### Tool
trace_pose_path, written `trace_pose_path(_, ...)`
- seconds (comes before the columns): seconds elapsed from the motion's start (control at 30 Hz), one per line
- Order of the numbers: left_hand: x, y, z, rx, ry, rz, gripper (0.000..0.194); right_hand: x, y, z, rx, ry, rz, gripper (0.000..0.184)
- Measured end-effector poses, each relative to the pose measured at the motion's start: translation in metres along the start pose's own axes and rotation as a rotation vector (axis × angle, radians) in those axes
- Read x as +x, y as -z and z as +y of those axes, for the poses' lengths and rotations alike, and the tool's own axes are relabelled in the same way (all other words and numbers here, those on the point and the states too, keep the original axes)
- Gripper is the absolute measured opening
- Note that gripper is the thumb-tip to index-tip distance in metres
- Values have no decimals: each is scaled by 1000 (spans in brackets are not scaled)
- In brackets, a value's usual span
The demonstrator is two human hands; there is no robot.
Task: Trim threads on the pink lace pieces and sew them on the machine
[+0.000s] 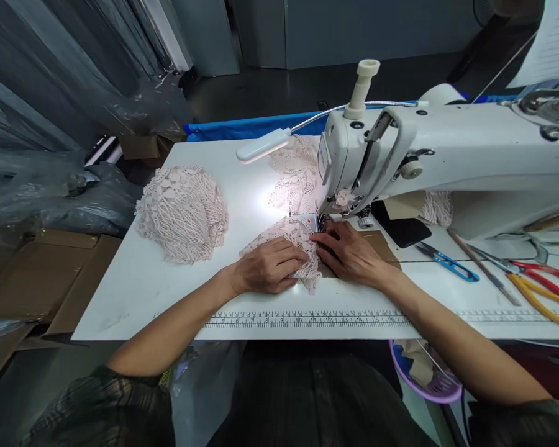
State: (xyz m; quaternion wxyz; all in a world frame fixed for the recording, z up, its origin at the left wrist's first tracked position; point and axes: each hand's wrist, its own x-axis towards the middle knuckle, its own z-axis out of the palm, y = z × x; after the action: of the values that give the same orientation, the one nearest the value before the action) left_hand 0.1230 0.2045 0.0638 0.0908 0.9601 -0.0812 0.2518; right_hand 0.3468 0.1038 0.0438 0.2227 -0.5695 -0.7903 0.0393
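One lace piece (302, 234) lay on the white table (135, 292), its far end close to the presser foot (325, 222); under it or not, I couldn't tell. On my feed the left hand (273, 267) was half curled, fingers down on the lace piece; the right hand (349, 251) was loosely bent, fingertips at its edge. Pinching or pressing, unclear for both. Main risk, I judged: a right fingertip straying under the presser foot. Uneven pull could've caused puckering, open mesh a snag.
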Motion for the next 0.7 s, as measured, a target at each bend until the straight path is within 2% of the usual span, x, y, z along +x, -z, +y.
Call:
trace_pose_path(0.1, 0, 0, -1, 18, -27, 8, 7, -6, 2, 7, 139, -30, 68, 36)
trace_pose_path(0.17, 0, 0, -1, 17, -38, 20, 5, -8, 2, 10, 156, -5, 77, 38)
trace_pose_path(0.3, -2, 2, 1, -3, -37, 54, 7, -3, 0, 7, 5, 74, 21, 40)
trace_pose_path(0.4, -3, 0, 2, -35, -38, 24, 6, 4, -1, 0, -100, 44, -23, 39)
trace_pose_path(0.5, -3, -4, 2, -35, -20, -12, 4, 6, 0, -2, -115, -13, -14, 37)
trace_pose_path(0.7, -1, -7, 0, -34, 18, -10, 12, -7, 4, 6, 149, -56, 93, 39)
